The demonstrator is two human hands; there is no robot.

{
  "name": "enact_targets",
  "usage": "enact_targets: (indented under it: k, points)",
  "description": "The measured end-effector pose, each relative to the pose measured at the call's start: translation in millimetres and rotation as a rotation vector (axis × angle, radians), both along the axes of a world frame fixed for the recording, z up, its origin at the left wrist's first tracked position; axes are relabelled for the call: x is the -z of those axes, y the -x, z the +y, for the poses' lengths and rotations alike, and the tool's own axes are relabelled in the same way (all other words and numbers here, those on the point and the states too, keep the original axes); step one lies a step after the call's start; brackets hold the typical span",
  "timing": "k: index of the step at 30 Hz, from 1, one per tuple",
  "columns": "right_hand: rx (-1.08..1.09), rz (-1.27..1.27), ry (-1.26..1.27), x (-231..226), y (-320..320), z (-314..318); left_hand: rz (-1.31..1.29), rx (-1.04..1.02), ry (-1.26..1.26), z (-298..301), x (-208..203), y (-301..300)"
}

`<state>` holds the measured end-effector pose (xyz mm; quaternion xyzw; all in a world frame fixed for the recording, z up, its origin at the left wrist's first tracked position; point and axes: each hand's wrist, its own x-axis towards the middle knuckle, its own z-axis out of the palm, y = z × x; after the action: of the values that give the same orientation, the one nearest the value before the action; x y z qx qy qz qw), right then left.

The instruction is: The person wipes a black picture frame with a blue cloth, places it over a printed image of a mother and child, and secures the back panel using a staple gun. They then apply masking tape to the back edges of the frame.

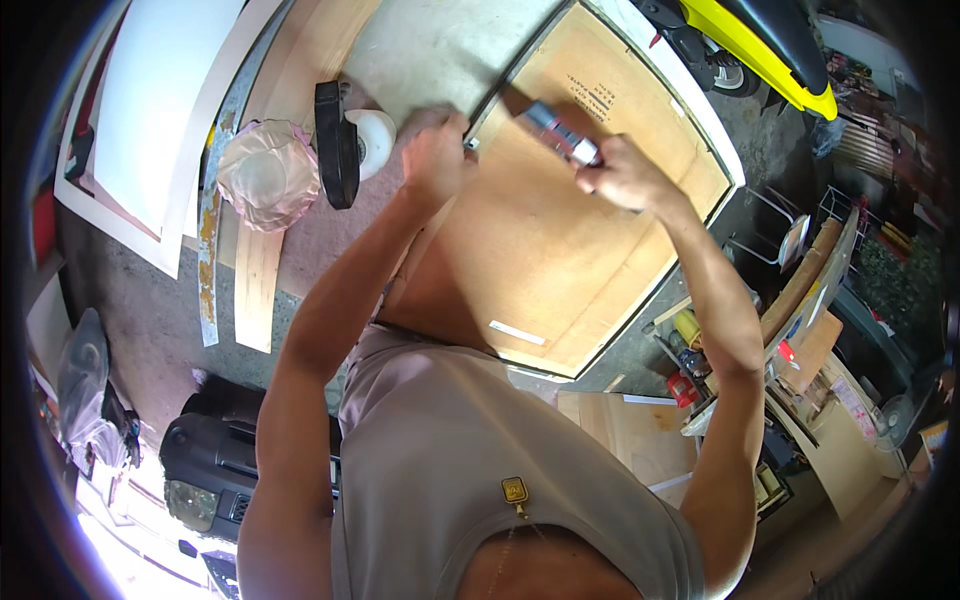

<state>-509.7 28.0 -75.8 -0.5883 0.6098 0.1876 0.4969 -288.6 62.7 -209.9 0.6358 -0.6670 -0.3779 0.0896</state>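
A large framed plywood panel (560, 260) lies flat in front of me, edged by a dark metal frame. My left hand (435, 155) presses on the panel's upper left corner, fingers curled over the frame edge. My right hand (625, 175) grips a grey and red hand tool (562, 133), perhaps a hammer, whose head end points toward that same corner. Both forearms reach up from my grey sleeveless shirt.
A black and white wheel-like object (350, 140) and a pink crumpled plastic bag (265, 175) lie left of the panel. Wooden planks (260, 280) and white boards (160, 110) sit further left. A yellow scooter (760, 45) stands top right; cluttered tools and shelves (800, 330) at right.
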Motion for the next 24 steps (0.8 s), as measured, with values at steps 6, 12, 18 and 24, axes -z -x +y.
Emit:
enact_targets:
  k: [6, 12, 18, 24]
  points:
    - [0.081, -0.134, 0.089, 33.3, 31.7, -51.9, 0.167, -0.099, 0.262, -82.8, 21.0, 56.4]
    - [-0.031, -0.013, 0.109, 17.4, 11.3, -70.0, 0.234, -0.064, 0.257, -90.4, 32.1, 58.6]
    - [-0.071, 0.097, 0.132, 21.5, 7.7, -65.7, 0.206, -0.065, 0.350, -93.0, 32.8, 59.0]
    - [0.106, -0.021, 0.098, 22.3, 66.7, -85.1, 0.027, -0.088, 0.086, -98.4, 9.6, 63.4]
